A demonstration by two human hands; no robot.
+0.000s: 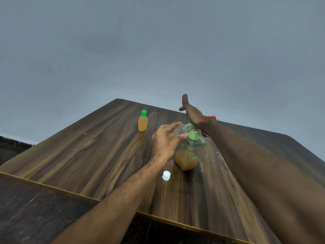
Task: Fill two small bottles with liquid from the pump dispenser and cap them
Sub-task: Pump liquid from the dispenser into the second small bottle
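Head-camera footage showed the left hand (164, 140) curled round a small clear plastic bottle (177, 132), thumb and fingers pinching it and holding it tilted, long axis leaning from near-left up toward far-right, so that its open mouth lay against the green nozzle of the clear square pump dispenser (190, 152) with the green pump head. That was the relation the coming move seemed to turn on: the bottle's mouth lay just left of the spout and touching or almost touching it, while the right hand (190, 111) sat directly over the pump, fingers straight and spread, its heel or wrist resting on the pump top; whether it was actually pressing could not be told. A little amber liquid showed in the held bottle, so this looked like the filling of the second one, not yet finished. The dispenser itself stood on the dark wood-grain table (88, 155), about a third full of the same amber liquid. A white round screw cap (166, 175) lay on the table just near-left of the dispenser, beside the left forearm, and the left hand was the nearer one to it. A small amber-filled bottle with a green cap (142, 120) stood upright well to the far left, apparently done. A red thread bracelet (207, 120) circled the right wrist. No brand, label or legible writing could be made out on anything.
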